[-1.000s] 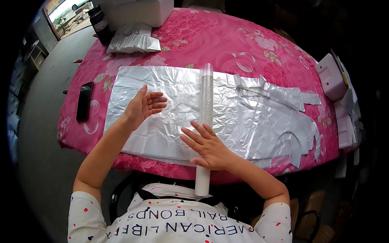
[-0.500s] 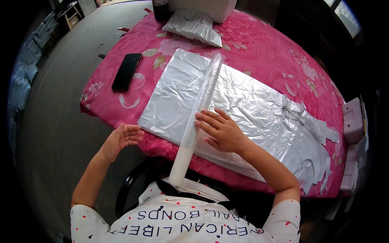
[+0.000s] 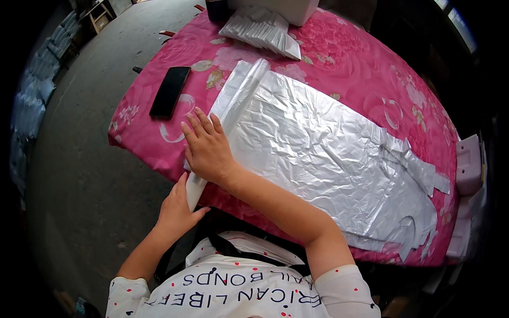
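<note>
A stack of silvery, translucent plastic bags (image 3: 313, 143) lies flat and wrinkled across the table, its cut handle ends at the right. Along its left side, a pale tube (image 3: 195, 192) carries a layer of the film (image 3: 241, 95), lying slantwise. My right hand (image 3: 209, 151) rests on this roll near its lower part, palm down, fingers spread. At the tube's near end, past the table edge, my left hand (image 3: 179, 209) curls round it, fingers on the far side and thumb on the near side. The part of the tube under my right palm is hidden.
A pink flowered cloth (image 3: 360, 85) covers the table. On it are a black phone (image 3: 169, 92) at the left, a pile of folded silvery bags (image 3: 260, 32) and a white box (image 3: 297, 9) at the far side. Pale pink containers (image 3: 468, 164) stand beyond the right edge.
The tube has rolled left over the film, close to the stack's left edge. My right hand moved left with it. My left hand came in from the side and took the tube's near end.
</note>
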`<state>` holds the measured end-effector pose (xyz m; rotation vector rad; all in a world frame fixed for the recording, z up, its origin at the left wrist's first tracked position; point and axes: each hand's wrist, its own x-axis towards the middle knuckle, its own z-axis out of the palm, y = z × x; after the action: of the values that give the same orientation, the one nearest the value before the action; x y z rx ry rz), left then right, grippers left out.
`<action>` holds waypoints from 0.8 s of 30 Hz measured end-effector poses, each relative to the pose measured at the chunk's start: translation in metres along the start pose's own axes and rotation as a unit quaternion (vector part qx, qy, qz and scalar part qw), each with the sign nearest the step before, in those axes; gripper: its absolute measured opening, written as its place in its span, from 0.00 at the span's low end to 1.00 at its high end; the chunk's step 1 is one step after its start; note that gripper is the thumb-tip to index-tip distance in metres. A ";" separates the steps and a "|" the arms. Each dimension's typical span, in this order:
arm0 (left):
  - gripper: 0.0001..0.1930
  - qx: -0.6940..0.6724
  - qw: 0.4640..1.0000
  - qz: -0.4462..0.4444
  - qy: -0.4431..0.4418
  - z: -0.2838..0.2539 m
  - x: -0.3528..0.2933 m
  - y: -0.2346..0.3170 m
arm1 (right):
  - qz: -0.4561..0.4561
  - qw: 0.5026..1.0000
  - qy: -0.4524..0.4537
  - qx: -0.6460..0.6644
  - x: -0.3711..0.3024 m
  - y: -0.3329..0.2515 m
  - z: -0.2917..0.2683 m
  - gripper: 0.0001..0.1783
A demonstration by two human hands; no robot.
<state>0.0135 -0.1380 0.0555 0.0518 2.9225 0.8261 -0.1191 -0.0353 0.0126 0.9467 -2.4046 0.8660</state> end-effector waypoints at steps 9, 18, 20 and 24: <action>0.40 -0.682 0.678 -0.022 -0.273 0.006 0.007 0.017 | 0.322 0.625 0.096 0.704 0.005 0.018 -0.072 0.35; 0.33 -0.610 0.730 -0.066 -0.301 0.022 0.026 0.071 | 0.340 0.650 0.095 0.673 -0.042 0.053 -0.133 0.43; 0.33 -0.622 0.705 -0.084 -0.329 0.027 0.027 0.077 | 0.360 0.625 0.120 0.682 -0.060 0.050 -0.134 0.39; 0.34 -0.651 0.664 -0.085 -0.358 0.032 0.025 0.080 | 0.355 0.595 0.111 0.712 -0.083 0.057 -0.141 0.37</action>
<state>-0.0077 -0.0517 0.0684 -0.0180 1.1156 2.0003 -0.0826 0.1310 0.0449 0.0282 -1.3442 3.1341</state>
